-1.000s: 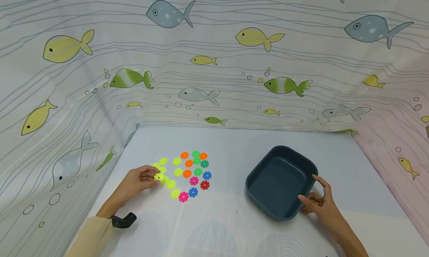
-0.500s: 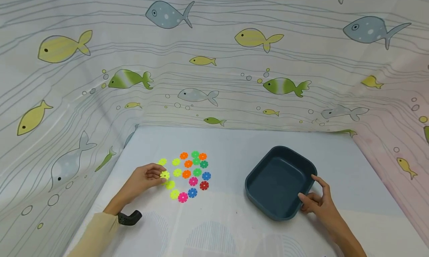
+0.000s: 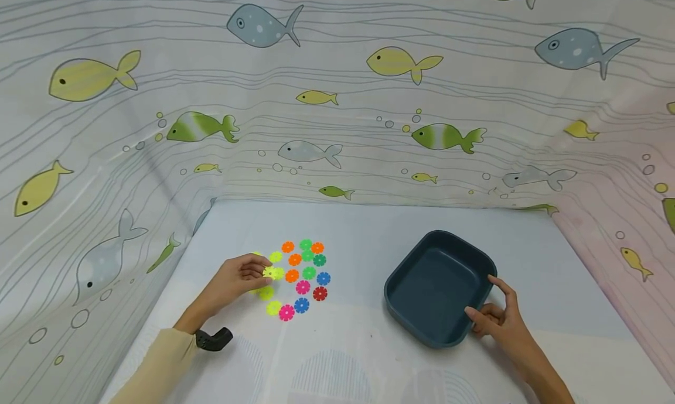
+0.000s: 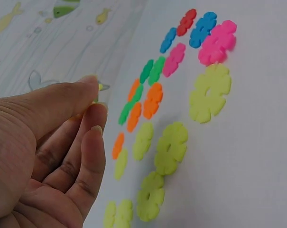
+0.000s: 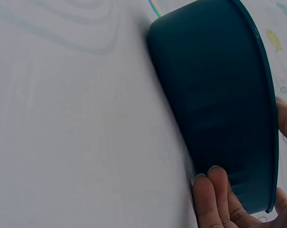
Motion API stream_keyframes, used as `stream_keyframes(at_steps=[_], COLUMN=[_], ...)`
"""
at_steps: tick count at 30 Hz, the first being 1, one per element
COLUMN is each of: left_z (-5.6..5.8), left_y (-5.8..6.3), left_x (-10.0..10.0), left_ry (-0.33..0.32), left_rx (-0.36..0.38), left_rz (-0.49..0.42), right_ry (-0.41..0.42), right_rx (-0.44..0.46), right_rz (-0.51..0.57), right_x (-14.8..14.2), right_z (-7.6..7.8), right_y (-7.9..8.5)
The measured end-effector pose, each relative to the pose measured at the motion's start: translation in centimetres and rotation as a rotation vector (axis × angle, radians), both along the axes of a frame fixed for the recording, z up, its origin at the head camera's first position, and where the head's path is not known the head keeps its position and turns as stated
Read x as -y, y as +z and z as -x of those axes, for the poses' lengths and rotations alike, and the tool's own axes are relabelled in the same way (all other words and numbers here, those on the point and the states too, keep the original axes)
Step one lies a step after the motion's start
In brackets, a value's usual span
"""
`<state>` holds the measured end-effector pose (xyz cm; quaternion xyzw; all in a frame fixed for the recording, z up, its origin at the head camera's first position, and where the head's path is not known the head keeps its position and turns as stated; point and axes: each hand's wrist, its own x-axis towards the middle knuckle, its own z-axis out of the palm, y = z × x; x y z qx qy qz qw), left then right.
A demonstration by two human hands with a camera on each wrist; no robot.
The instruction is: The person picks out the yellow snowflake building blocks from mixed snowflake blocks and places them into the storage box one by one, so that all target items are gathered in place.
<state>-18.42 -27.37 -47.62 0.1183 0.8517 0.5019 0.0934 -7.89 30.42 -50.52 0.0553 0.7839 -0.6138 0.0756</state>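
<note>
My left hand (image 3: 237, 280) pinches a yellow flower-shaped plastic disc (image 3: 268, 272) between thumb and fingers, above the left side of the table. Only a sliver of that disc shows past the thumb tip in the left wrist view. Around and below it lie several more flower discs: yellow ones (image 4: 171, 148), orange ones (image 3: 292, 276), greens, blues, pinks and one red (image 3: 320, 293). At the right, my right hand (image 3: 501, 322) grips the near right side of a dark blue rectangular tub (image 3: 429, 298), thumb at the rim, and fingertips (image 5: 205, 187) press its outer wall.
The tub stands on the white table (image 3: 358, 228), its inside bare. Fish-printed cloth (image 3: 358, 158) rises along the back and both sides. A black curved piece (image 3: 213, 339) is worn at the left wrist, beside a beige sleeve (image 3: 158, 363).
My left hand has moved to the right with the yellow disc, over the yellow discs toward the orange ones. My right hand stays on the tub. The head view has shifted slightly.
</note>
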Motion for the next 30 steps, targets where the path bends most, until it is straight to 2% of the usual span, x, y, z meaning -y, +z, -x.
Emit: stream_keyframes(at_steps=[14,19,30], left_z=[1.4,1.8,2.6], left_y=[0.4,0.5,0.7], left_x=[-2.1,-3.2,-5.8], left_ry=[-0.059,-0.067,-0.167], left_rx=[-0.011,0.02,-0.012], left_rz=[0.001,-0.033,-0.078], right_ry=[-0.002,-0.012,-0.012], right_rx=[0.004,0.005,0.002], right_rz=[0.01,0.003,-0.002], right_x=[0.1,0.2,0.0], right_z=[-0.1,-0.1,-0.1], right_y=[-0.1,-0.1,-0.1])
